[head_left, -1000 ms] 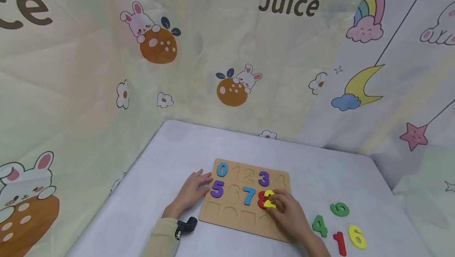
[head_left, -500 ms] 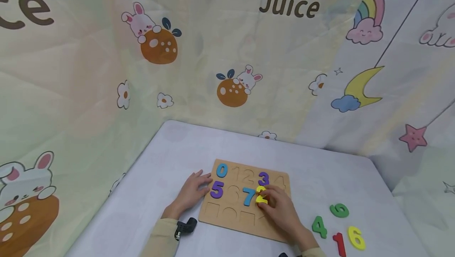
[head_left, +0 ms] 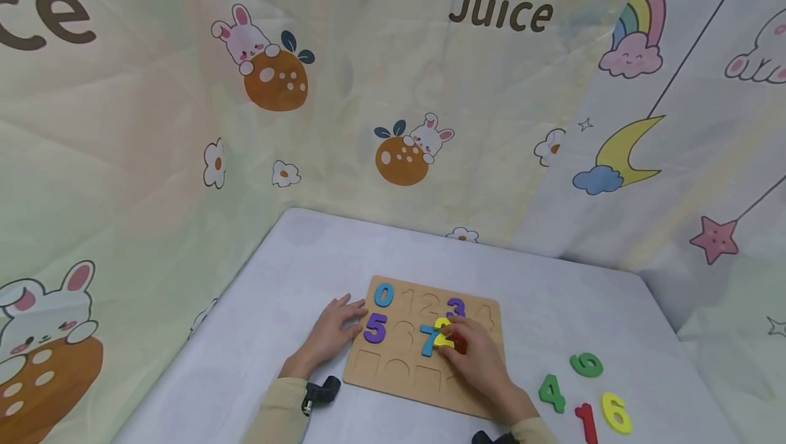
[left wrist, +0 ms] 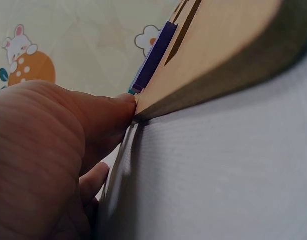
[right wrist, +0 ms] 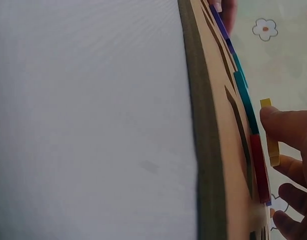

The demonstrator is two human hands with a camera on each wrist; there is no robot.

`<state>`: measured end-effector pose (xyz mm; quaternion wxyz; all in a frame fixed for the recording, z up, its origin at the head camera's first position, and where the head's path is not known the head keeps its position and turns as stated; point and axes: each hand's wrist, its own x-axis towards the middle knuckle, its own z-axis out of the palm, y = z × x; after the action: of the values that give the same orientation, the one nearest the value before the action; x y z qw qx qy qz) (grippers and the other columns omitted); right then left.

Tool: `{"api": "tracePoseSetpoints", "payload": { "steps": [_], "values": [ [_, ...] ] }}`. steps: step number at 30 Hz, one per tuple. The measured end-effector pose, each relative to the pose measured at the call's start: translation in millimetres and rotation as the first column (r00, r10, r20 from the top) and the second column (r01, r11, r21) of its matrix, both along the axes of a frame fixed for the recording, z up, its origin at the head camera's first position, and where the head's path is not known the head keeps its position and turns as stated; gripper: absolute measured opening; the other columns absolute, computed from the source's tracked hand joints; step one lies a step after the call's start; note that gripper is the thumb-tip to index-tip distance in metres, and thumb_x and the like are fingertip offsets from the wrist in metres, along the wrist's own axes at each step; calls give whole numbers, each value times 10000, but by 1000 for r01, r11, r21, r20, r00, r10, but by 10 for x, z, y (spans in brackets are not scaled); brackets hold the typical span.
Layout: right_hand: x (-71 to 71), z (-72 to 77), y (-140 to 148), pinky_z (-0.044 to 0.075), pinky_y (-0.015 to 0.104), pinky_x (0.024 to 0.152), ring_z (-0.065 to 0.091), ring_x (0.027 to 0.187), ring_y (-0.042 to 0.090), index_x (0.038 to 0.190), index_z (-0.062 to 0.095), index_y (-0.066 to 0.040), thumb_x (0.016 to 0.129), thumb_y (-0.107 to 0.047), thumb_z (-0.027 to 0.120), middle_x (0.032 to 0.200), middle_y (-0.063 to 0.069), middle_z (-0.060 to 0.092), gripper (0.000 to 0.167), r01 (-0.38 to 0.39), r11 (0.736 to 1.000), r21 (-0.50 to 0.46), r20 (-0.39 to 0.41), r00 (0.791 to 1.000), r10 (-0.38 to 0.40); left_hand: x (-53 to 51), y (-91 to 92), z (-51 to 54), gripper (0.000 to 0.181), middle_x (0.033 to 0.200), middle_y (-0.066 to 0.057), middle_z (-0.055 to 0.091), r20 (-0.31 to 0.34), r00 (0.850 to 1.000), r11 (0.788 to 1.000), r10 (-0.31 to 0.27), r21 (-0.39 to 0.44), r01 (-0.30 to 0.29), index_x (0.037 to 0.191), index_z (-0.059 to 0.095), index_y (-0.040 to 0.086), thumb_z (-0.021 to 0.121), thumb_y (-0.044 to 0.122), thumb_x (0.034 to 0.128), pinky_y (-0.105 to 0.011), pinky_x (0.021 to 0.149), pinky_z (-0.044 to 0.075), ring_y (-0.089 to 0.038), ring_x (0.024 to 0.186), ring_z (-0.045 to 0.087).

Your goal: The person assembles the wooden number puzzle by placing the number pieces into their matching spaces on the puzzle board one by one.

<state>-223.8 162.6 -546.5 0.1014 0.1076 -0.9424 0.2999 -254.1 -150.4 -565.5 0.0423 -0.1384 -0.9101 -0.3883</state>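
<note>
My right hand [head_left: 482,359] pinches a yellow number 2 [head_left: 440,340] between thumb and fingers. In the right wrist view the 2 [right wrist: 271,142] hovers just off the wooden number puzzle board [head_left: 405,386], near the blue 7 [head_left: 426,347] and red 8 [right wrist: 260,167]. The hand mostly hides the 8 in the head view. At the board's left edge rests my left hand [head_left: 331,330], fingers loosely extended; its thumb [left wrist: 116,105] touches the edge by the purple 5 [head_left: 375,329]. A blue 0 [head_left: 383,294] and purple 3 [head_left: 456,305] sit in the top row.
Right of the board lie a green 4 [head_left: 552,393], a green 9 [head_left: 586,364], a red 1 [head_left: 586,422] and a yellow 6 [head_left: 616,413] on the white table [head_left: 319,246]. Printed curtains [head_left: 344,89] stand behind and beside the table.
My right hand has carried the yellow 2 leftward, from over the red 8 to over the blue 7's right side. The left hand has stayed at the board's edge.
</note>
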Motion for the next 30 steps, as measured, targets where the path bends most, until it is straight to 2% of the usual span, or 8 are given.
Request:
{"api": "tracePoseSetpoints", "payload": {
  "steps": [4, 14, 20, 26, 30],
  "values": [
    [-19, -4, -11, 454, 518, 1054, 517, 1272, 296, 972, 698, -228, 760, -255, 854, 1326, 27, 607, 265, -9, 1000, 8, -15, 1000, 9, -1, 1, 9, 315, 1394, -21, 571, -3, 1000, 1000, -3, 6, 3, 1199, 689, 117, 712, 134, 885, -501, 1217, 163, -317, 1429, 326],
    [-73, 24, -37, 436, 530, 1067, 506, 1276, 308, 979, 695, -225, 780, -242, 838, 1330, 38, 601, 245, -24, 1000, -8, 14, 1000, 24, -3, 1, -5, 316, 1390, -27, 575, -15, 1000, 1000, -7, 7, 7, 1203, 689, 117, 709, 135, 888, -509, 1214, 168, -323, 1426, 330],
    [-129, 24, -47, 483, 493, 1027, 540, 1217, 278, 968, 702, -223, 780, -221, 839, 1293, 42, 622, 232, -28, 1000, -10, -6, 1000, 28, -1, 4, 5, 317, 1394, -19, 571, -11, 1000, 1000, -7, 0, 7, 1204, 689, 120, 711, 145, 888, -507, 1215, 167, -325, 1429, 324],
    [-177, 7, -31, 490, 487, 1018, 542, 1216, 282, 981, 700, -210, 785, -211, 835, 1311, 54, 614, 238, -37, 999, 10, -6, 999, 37, 10, -6, 4, 308, 1380, -56, 582, -55, 998, 1000, -25, 3, 25, 1186, 692, 99, 711, 114, 879, -537, 1199, 195, -353, 1409, 351],
    [-202, 23, -29, 497, 481, 1011, 538, 1217, 287, 992, 701, -201, 788, -195, 831, 1325, 58, 608, 242, -46, 999, 5, 8, 999, 46, 9, -9, 4, 309, 1381, -54, 582, -61, 998, 1000, -23, 15, 24, 1188, 691, 101, 711, 117, 880, -536, 1200, 194, -347, 1407, 355]
  ]
}}
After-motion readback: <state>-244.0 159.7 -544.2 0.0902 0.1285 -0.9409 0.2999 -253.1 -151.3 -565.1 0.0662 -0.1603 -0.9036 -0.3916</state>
